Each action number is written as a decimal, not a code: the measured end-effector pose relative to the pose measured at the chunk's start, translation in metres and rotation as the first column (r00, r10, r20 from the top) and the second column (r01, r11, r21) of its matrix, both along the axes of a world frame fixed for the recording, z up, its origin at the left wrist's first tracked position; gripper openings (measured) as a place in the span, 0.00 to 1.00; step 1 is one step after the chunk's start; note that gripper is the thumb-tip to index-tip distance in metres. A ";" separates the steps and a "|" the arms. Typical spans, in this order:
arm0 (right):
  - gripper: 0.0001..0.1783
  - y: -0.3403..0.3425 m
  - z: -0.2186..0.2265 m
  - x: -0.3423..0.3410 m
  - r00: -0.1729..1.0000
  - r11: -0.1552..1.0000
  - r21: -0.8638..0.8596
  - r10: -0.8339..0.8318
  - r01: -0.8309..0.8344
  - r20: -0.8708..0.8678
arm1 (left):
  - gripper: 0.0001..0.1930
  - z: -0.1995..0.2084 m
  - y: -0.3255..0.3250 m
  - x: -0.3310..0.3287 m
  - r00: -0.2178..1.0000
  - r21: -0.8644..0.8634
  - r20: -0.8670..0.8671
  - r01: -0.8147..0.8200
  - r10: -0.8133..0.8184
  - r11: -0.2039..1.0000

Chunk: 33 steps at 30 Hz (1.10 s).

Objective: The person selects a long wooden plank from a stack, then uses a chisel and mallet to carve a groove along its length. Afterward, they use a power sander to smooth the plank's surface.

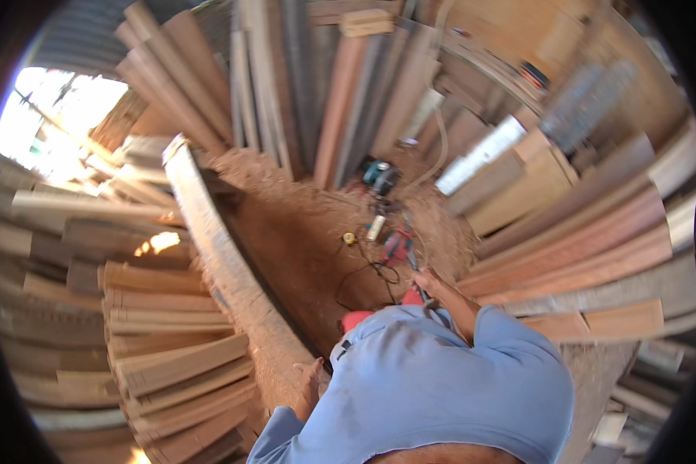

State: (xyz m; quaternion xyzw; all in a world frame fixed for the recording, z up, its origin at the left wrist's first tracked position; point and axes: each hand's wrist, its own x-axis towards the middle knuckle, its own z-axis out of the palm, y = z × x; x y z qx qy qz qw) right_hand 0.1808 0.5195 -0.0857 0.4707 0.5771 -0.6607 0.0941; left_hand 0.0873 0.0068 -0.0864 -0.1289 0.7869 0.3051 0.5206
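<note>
While left hand (310, 379) touches one beam (230, 271), right hand (426, 281) grips one tool (413, 258).

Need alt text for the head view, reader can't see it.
Person's left hand rests on a long wooden beam; right hand has its grip around a blurred dark tool. Ahead, a teal-and-black power tool sits on sawdust-strewn ground, with boards leaning behind it.

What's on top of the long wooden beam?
The left hand rests on the near part of the long wooden beam. The wood under the palm is covered, so unseen.
</note>
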 end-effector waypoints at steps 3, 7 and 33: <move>0.13 0.009 0.022 0.026 0.977 0.979 -0.025 -0.204 0.202 -0.059 | 0.28 0.007 0.003 -0.004 0.994 -0.057 0.028 0.110 -0.109 0.992; 0.15 0.024 0.036 0.062 0.932 0.935 -0.049 -0.353 0.350 -0.082 | 0.26 0.011 0.026 -0.041 0.954 -0.119 0.056 0.299 -0.294 0.947; 0.13 0.112 0.040 0.077 -0.139 -0.093 -0.119 -0.867 0.989 -0.478 | 0.16 -0.036 0.435 -0.223 0.335 0.132 -0.067 0.937 -0.940 0.325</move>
